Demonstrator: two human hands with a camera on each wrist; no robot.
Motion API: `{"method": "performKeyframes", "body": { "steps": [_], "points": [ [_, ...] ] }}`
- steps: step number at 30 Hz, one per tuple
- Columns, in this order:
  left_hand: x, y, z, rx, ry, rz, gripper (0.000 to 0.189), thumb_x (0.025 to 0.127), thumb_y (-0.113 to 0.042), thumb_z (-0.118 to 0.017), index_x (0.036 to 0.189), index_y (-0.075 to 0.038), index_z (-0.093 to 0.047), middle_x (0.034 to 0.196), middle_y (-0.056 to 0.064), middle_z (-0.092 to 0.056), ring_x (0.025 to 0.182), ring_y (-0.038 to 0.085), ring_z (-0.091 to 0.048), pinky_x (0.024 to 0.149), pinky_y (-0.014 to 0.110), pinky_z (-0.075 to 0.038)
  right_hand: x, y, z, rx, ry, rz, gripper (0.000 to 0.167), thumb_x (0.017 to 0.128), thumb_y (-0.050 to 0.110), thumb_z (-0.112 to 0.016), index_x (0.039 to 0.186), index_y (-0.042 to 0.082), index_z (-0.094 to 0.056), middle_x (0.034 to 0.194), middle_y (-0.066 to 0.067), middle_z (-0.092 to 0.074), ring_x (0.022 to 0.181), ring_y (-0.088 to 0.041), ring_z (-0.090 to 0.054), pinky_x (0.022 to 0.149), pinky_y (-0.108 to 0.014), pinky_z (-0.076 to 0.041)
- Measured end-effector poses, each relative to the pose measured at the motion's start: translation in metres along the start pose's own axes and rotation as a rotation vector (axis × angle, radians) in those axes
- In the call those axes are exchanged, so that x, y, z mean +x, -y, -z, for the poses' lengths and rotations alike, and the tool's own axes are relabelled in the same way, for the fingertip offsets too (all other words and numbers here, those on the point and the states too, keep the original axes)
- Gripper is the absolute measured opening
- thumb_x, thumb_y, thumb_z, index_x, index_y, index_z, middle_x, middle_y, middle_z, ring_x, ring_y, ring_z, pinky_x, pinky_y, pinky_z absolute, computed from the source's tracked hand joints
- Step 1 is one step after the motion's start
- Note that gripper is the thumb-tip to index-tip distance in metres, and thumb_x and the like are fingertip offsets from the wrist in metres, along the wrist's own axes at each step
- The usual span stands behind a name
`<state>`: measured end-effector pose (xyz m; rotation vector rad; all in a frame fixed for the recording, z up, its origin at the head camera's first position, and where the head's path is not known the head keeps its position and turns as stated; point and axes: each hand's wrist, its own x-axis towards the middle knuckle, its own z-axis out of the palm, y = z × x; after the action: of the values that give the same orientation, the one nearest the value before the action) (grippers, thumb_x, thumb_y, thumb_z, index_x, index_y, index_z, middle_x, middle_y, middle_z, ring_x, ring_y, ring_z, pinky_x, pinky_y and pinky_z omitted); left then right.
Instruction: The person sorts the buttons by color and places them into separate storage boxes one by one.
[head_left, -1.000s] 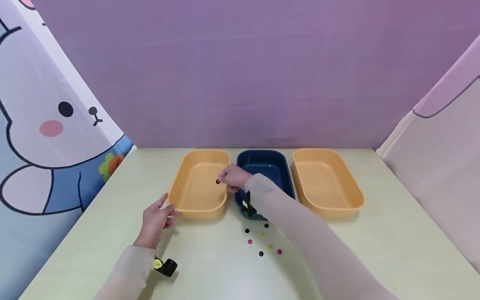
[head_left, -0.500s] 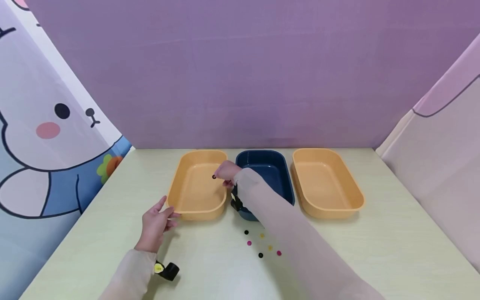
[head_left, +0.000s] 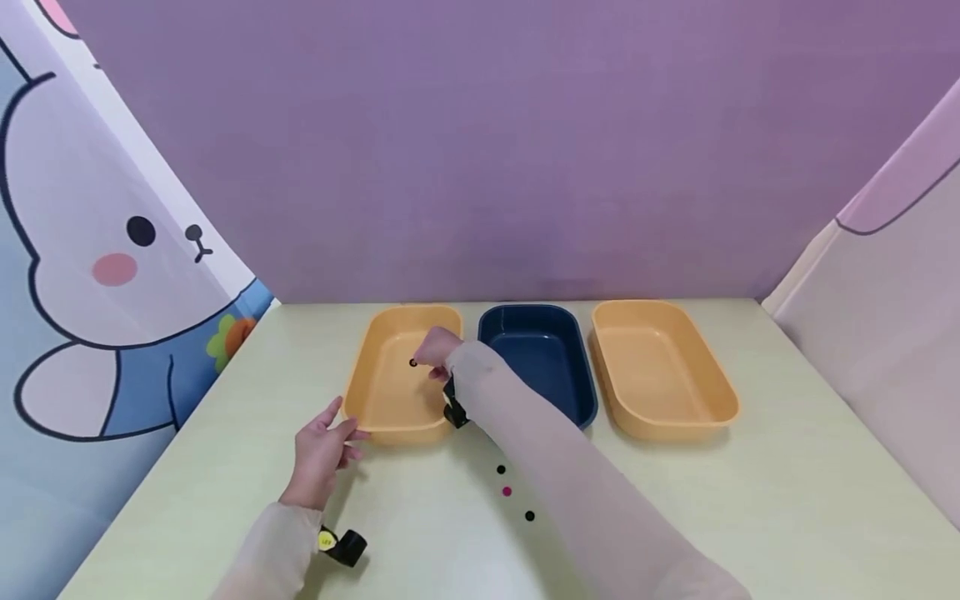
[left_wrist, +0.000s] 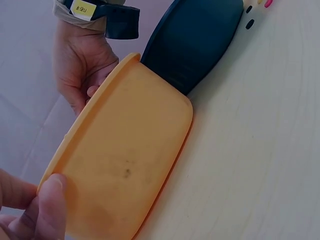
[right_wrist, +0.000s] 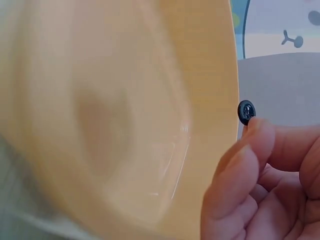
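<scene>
My right hand [head_left: 437,348] pinches a small black button [right_wrist: 246,112] between thumb and fingertip. It hangs over the inside of the left yellow-orange bin [head_left: 408,435], the button standing on edge above the bin's floor. The button's holes show in the right wrist view. With my left hand [head_left: 321,454] I hold that bin by its near left corner. In the left wrist view the thumb and finger [left_wrist: 51,202] pinch its rim from both sides. Two black buttons [head_left: 530,516] and a pink button [head_left: 507,492] lie on the table in front of the bins.
A dark blue bin [head_left: 543,367] stands just right of the yellow-orange one, partly behind my right sleeve [head_left: 555,458]. Farther right is another yellow-orange bin [head_left: 663,375]. Behind the table [head_left: 795,500] rises a purple backdrop [head_left: 510,150]; a cartoon cloth [head_left: 97,358] hangs at left.
My right hand has moved left, carrying the black button from the bin's right edge farther over its inside. The sleeve now covers the yellow buttons and some others. My left hand keeps its hold.
</scene>
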<state>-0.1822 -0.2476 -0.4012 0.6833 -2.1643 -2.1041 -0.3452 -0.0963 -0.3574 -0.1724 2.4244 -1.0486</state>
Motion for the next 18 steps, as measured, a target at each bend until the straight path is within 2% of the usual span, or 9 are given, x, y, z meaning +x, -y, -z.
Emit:
{"method": "performKeyframes", "body": {
  "steps": [4,9,15,18],
  "points": [
    [-0.001,0.002,-0.001,-0.010,-0.007,-0.003,0.060,0.099,-0.008,-0.048,0.152,-0.008,-0.023,0.057,-0.013,-0.063,0.041,0.003,-0.052,0.043,0.016,-0.034,-0.005,0.001,-0.002,0.011,-0.017,-0.003,0.014,0.092,0.012,-0.061,0.099,0.002,-0.057,0.080,-0.007,-0.052,0.040,-0.012,-0.045,0.038,-0.021,-0.040],
    [-0.001,0.000,-0.004,-0.019,0.005,-0.011,0.060,0.098,-0.008,-0.049,0.152,-0.009,-0.023,0.056,-0.014,-0.063,0.040,0.002,-0.052,0.043,0.015,-0.034,-0.014,0.001,0.000,-0.005,-0.030,0.003,0.013,0.092,0.009,-0.056,0.102,0.000,-0.055,0.070,-0.006,-0.050,0.039,-0.012,-0.042,0.037,-0.021,-0.037],
    [-0.003,0.000,-0.004,-0.021,-0.001,0.001,0.060,0.099,-0.008,-0.049,0.152,-0.008,-0.022,0.056,-0.013,-0.063,0.040,0.003,-0.053,0.042,0.015,-0.033,-0.019,-0.004,0.003,-0.014,-0.015,0.023,0.006,0.092,0.007,-0.051,0.090,0.002,-0.052,0.058,-0.003,-0.043,0.040,-0.012,-0.041,0.038,-0.021,-0.036],
    [-0.004,0.001,-0.003,-0.018,-0.007,0.004,0.060,0.099,-0.008,-0.049,0.153,-0.009,-0.022,0.056,-0.014,-0.063,0.040,0.003,-0.053,0.042,0.015,-0.032,-0.020,-0.005,0.004,-0.059,-0.008,0.048,0.011,0.091,0.009,-0.051,0.081,0.004,-0.050,0.058,-0.002,-0.042,0.040,-0.011,-0.041,0.037,-0.021,-0.036]
  ]
}}
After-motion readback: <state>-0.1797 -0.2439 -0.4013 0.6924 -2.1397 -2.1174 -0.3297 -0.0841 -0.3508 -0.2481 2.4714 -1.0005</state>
